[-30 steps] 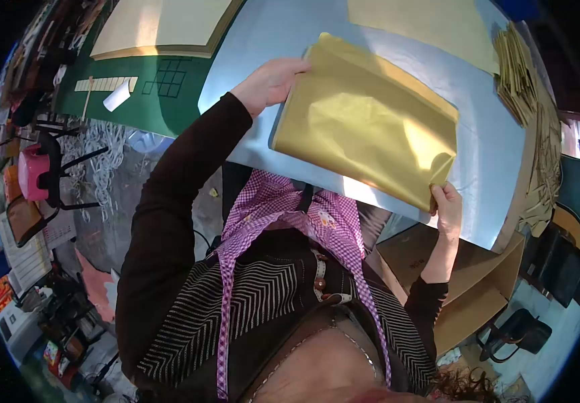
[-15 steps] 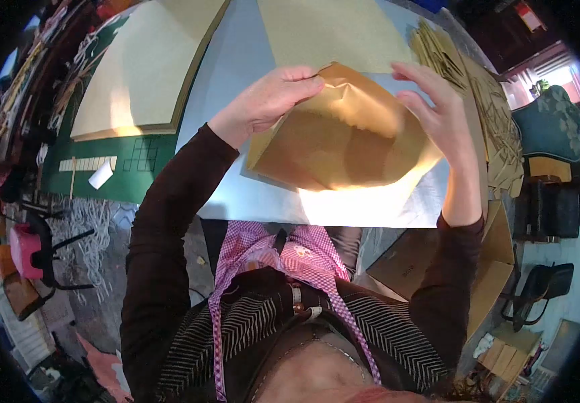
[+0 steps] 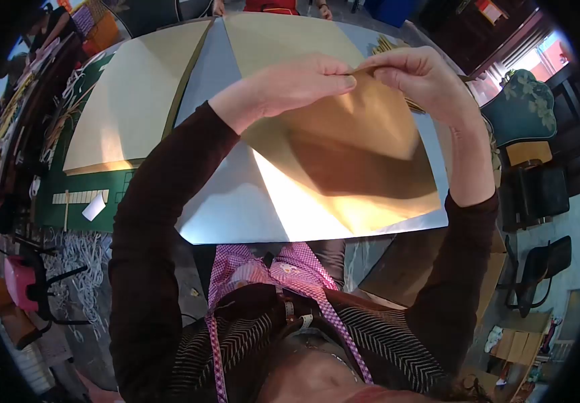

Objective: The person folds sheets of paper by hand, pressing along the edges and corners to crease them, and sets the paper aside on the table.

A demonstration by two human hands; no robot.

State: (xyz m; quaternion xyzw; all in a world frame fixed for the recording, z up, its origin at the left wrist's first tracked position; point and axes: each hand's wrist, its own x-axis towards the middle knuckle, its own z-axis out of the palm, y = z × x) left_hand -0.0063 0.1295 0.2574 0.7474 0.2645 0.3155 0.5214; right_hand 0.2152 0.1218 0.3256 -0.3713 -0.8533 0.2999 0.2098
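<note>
A sheet of brown kraft paper (image 3: 344, 144) stands tilted over the pale blue tabletop (image 3: 226, 208), its lower part near the front edge and partly in bright sunlight. My left hand (image 3: 290, 87) is closed at the paper's upper edge, thumb and fingers pressed together there. Right beside it, my right hand (image 3: 424, 80) pinches the same edge between thumb and fingers. The two hands' fingertips almost meet. Behind the paper lie large cream sheets (image 3: 270, 43), partly covered by my hands.
A thick stack of cream paper (image 3: 139, 87) lies on a green mat (image 3: 48, 211) at left, near a white slip (image 3: 93, 207). Folded brown paper strips (image 3: 384, 46) lie at the back right. A cardboard box (image 3: 404, 265) stands below the table. Another person's hand (image 3: 325, 12) shows at the far edge.
My right hand, open and off the paper before, has moved left and pinches its upper edge beside my left hand. The paper has flattened from its curl. The view has tilted up.
</note>
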